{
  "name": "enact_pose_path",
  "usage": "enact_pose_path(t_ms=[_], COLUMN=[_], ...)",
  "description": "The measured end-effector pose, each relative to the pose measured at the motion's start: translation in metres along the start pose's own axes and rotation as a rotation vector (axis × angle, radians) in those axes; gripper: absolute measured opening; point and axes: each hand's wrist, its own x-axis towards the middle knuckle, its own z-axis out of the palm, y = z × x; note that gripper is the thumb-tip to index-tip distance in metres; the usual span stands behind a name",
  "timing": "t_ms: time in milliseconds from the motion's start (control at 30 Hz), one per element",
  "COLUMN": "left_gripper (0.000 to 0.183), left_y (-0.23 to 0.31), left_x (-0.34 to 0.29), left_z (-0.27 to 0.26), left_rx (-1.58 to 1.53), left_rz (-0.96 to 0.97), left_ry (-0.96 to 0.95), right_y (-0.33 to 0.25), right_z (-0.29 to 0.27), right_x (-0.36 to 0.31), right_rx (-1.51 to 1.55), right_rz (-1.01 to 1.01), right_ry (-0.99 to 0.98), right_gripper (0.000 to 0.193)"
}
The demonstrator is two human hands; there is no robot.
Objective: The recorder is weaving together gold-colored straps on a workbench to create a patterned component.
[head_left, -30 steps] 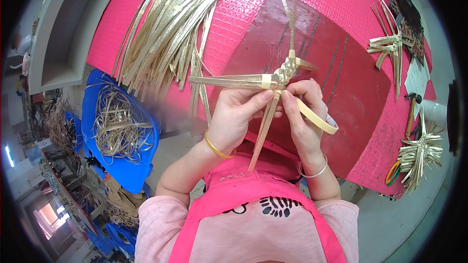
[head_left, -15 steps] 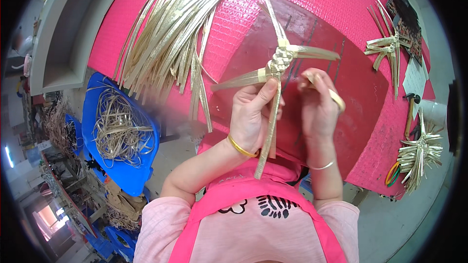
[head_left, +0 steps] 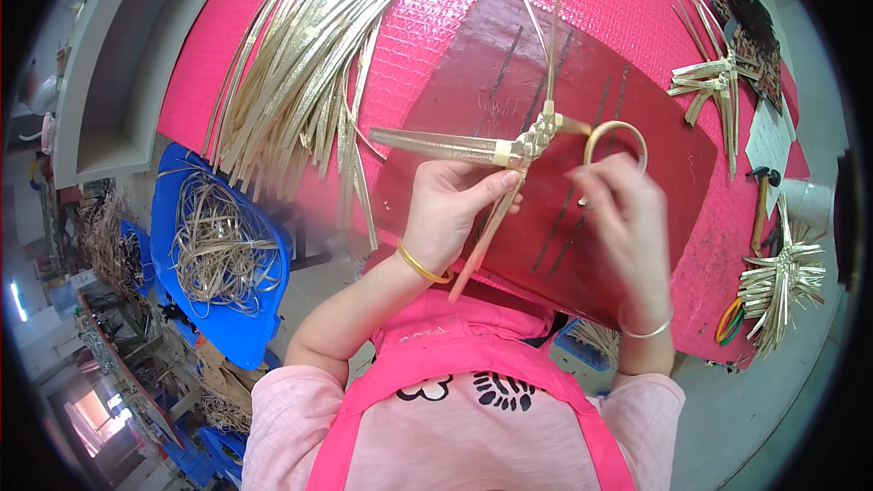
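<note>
A woven cross of flat gold strips [head_left: 536, 138] is pinched between the thumb and fingers of my left hand [head_left: 457, 209], just below its braided centre. Its strips fan out left, up and down, and cream tape binds some of them near the centre. Closed on a roll of cream tape [head_left: 643, 147], my right hand [head_left: 627, 209] is on the right side of the cross, slightly blurred. The roll's ring stands up above the fingers, close to the short right arm of the cross. Whether tape joins the two cannot be made out.
Beneath my hands lies a dark red board [head_left: 655, 236] on a pink table cover [head_left: 409, 64]. Loose gold strips [head_left: 309, 64] are heaped at left, above a blue bin [head_left: 264, 309] of scraps. Two strip bundles [head_left: 718, 77] [head_left: 782, 282] and a hammer [head_left: 762, 205] lie at right.
The cross has turned and tilted in my left hand, its right arm now looking much shorter. My right hand has shifted right and down, with the tape roll now above its fingers.
</note>
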Motion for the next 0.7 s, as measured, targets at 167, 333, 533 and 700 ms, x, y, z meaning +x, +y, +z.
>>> enact_pose_path(t_ms=[167,333,533,700], left_gripper=[0.017,0.014,0.009,0.011], left_y=[-0.013,-0.013,-0.015,0.053], left_x=[0.006,0.002,0.003,0.079], left_z=[0.018,0.039,0.02,-0.059], left_rx=[0.185,0.706,0.905,1.449], left_rz=[0.28,0.522,0.666,0.702], left_ry=[0.075,0.076,-0.213,0.58], right_y=[0.004,0.006,0.1,0.163], right_z=[0.041,0.026,-0.194,-0.287], right_x=[0.013,0.013,0.088,0.11], right_rx=[0.418,0.256,0.226,-0.99], right_rz=[-0.158,-0.254,-0.022,0.315], right_ry=[0.075,0.405,0.187,0.454], right_gripper=[0.015,0.013,0.03,0.037])
